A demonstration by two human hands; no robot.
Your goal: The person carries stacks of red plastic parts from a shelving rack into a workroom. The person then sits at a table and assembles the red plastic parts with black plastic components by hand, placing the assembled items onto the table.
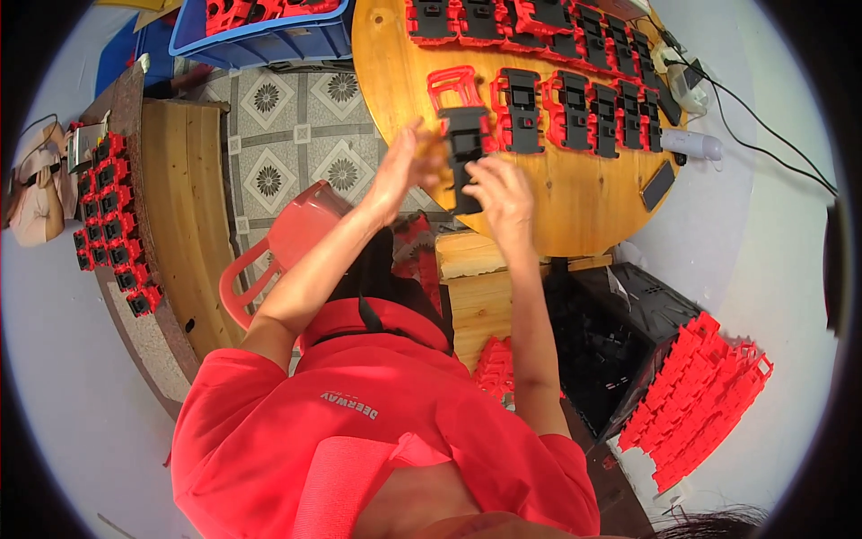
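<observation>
My right hand (pixel 501 196) pinches the right edge of a black plastic part (pixel 465 144) with a rectangular opening, above the near edge of the round wooden table. Left of that part is my left hand (pixel 400 175), its thumb raised and its fingers stretched and blurred by motion; it appears to hold nothing. A red plastic frame (pixel 455 81) shows just beyond the black part, partly covered by it. To the right on the table stands a row of red-and-black assemblies (pixel 518 112), black parts set in red frames.
More red-and-black assemblies (pixel 476 22) line the table's far side. A phone (pixel 658 186) and a whitish bottle (pixel 691 144) lie at the right. A blue crate (pixel 269 45) holds red parts; a black crate (pixel 593 359) and stacked red frames (pixel 696 395) stand lower right. A red chair (pixel 305 220) is left.
</observation>
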